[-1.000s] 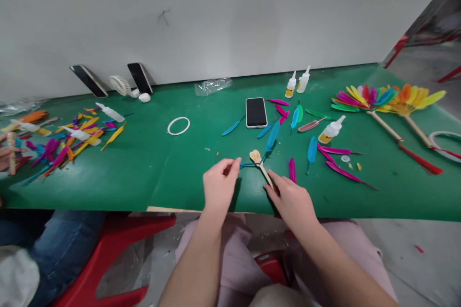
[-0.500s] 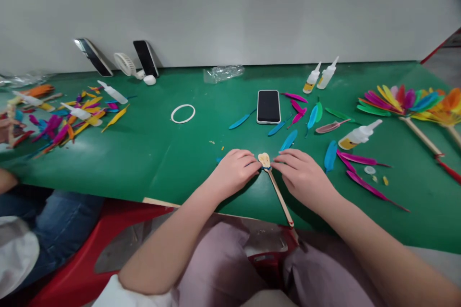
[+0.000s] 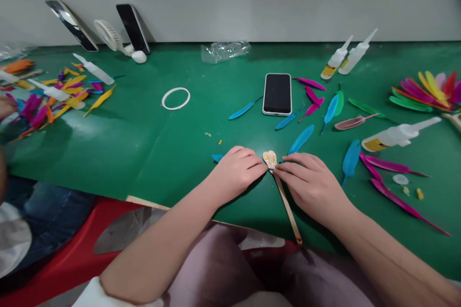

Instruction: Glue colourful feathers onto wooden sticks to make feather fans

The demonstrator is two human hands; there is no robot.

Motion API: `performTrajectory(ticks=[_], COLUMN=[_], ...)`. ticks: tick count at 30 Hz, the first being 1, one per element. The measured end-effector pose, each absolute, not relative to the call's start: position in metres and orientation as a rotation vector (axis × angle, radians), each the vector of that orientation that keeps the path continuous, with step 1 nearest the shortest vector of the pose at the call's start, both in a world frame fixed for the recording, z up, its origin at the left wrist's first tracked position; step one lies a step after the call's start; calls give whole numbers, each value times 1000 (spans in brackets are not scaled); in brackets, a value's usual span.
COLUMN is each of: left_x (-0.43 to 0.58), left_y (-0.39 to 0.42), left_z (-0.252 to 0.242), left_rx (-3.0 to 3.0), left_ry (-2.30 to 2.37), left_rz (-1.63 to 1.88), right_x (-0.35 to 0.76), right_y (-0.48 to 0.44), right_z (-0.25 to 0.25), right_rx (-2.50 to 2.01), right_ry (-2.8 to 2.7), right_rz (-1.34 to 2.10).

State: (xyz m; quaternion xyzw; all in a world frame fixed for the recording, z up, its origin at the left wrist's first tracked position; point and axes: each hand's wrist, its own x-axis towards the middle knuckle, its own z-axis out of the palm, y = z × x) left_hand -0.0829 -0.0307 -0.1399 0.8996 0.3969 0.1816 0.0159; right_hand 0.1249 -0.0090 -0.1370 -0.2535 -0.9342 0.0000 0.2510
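A thin wooden stick (image 3: 286, 204) lies on the green table (image 3: 144, 139), its glue-covered round head (image 3: 270, 158) pointing away from me. My left hand (image 3: 236, 172) and my right hand (image 3: 311, 182) meet at that head, fingers curled and pressed together on the stick's neck. A blue feather tip (image 3: 217, 158) pokes out from under my left hand. Another blue feather (image 3: 301, 139) lies just beyond my right hand. A glue bottle (image 3: 396, 135) lies on its side to the right.
A black phone (image 3: 277, 94) lies flat behind my hands, with loose blue, pink and green feathers around it. Two glue bottles (image 3: 345, 56), a white ring (image 3: 175, 98), a feather pile (image 3: 46, 100), a finished feather fan (image 3: 425, 91). Another person sits at left.
My hands came together from apart and now both pinch at the stick's head. The view has moved closer and lower over the table.
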Motion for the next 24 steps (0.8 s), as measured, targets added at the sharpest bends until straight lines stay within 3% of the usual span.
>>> performTrajectory(ticks=[24], left_x=[-78], left_y=[-30], left_z=[-141], left_rx=[2844], left_ry=[1190], left_rz=[620], right_x=[140], right_y=[-7], right_z=[-137], right_rx=[-710], right_ry=[-2483], right_rz=[66])
